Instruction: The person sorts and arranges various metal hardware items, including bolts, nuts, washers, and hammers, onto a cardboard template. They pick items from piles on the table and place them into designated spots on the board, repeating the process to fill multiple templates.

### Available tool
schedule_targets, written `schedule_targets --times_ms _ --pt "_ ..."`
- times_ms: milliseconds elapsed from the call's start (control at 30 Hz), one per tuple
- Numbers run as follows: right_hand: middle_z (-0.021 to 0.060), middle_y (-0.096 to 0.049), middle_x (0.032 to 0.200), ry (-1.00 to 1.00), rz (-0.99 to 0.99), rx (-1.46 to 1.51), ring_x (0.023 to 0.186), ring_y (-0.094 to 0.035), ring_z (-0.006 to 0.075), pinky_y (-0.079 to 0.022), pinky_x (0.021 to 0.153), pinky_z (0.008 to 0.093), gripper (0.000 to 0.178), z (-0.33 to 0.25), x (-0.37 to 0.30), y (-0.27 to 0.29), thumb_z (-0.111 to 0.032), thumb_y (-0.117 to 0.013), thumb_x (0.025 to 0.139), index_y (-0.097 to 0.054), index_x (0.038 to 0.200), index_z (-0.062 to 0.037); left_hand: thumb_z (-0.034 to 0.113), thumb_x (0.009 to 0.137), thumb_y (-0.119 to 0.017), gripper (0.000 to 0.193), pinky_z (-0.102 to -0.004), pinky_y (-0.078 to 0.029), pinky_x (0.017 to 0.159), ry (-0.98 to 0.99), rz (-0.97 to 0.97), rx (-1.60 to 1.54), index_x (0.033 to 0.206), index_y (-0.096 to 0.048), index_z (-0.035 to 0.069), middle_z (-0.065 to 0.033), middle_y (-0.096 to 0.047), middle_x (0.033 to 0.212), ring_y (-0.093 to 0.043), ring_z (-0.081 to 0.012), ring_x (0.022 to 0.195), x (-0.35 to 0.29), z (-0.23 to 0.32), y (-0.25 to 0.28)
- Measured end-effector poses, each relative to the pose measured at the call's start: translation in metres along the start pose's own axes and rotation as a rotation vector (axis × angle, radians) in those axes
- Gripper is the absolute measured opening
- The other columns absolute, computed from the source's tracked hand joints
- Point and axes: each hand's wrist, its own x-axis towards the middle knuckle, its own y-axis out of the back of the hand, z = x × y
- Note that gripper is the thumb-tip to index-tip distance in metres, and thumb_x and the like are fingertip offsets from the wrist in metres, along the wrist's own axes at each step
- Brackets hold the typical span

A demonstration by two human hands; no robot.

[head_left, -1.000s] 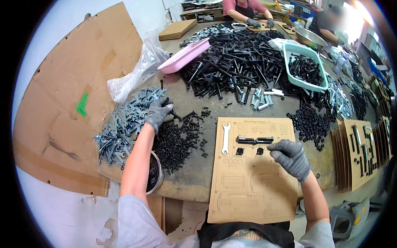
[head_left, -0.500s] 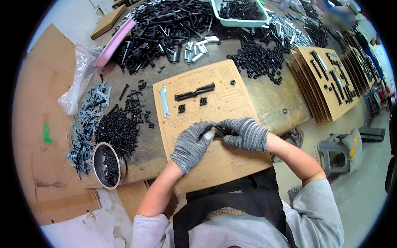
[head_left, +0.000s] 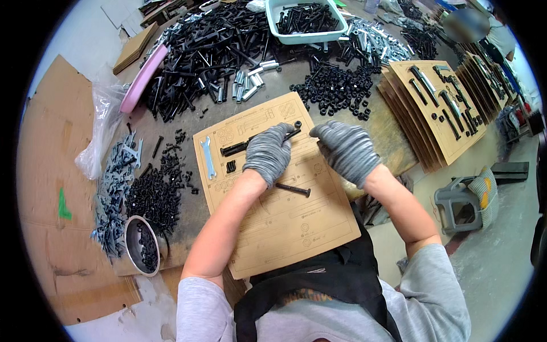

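My left hand [head_left: 269, 153], in a grey striped glove, is closed over the upper part of a printed cardboard sheet [head_left: 250, 245]. From its fingers juts the end of a black bolt [head_left: 293, 135], beside a small black nut [head_left: 297, 124]. More black bolts [head_left: 232, 149] lie partly under this hand. A single black bolt [head_left: 293, 190] rests lower on the sheet. My gloved right hand [head_left: 348, 153] hovers at the sheet's right edge, fingers curled together; what they hold, if anything, is hidden. A flat wrench [head_left: 208, 158] and small black screws [head_left: 231, 166] lie at the sheet's left.
Heaps of black bolts [head_left: 199, 54], silver sleeves [head_left: 249, 85] and black nuts [head_left: 333, 88] cover the far table. On the left are wrenches [head_left: 114, 188], screws [head_left: 154, 196] and a metal bowl [head_left: 132, 251]. Filled cardboard sheets [head_left: 441, 137] stand at right.
My hands, earlier together over the lower sheet with black bolts, have parted. The left moved up the sheet; the right moved up to its edge. One bolt now lies free. The view has shifted.
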Motion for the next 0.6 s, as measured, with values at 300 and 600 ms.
schedule_targets --times_ms 300,600 --pt "0.0077 -0.067 0.083 0.058 -0.106 -0.112 0.083 -0.063 0.0286 -0.05 0.076 0.0411 0.016 0.014 0.006 -0.031 -0.017 -0.067 0.078 -0.066 0.094 -0.0137 0.021 0.083 -0.063 0.027 -0.0407 -0.05 0.084 -0.101 0.065 0.37 0.107 -0.066 0.009 -0.0116 -0.064 0.097 -0.062 -0.0318 0.092 -0.005 0.002 -0.004" --pt "0.0039 -0.066 0.083 0.232 0.089 0.039 0.083 -0.06 0.0244 -0.047 0.083 0.0368 0.01 0.026 0.021 -0.058 -0.024 -0.067 0.077 -0.069 0.082 -0.0153 0.016 0.085 -0.058 0.023 -0.0422 -0.05 0.083 -0.081 -0.053 0.151 0.105 -0.065 0.008 -0.0136 -0.064 0.099 -0.062 -0.0322 0.093 0.0 -0.019 -0.008"
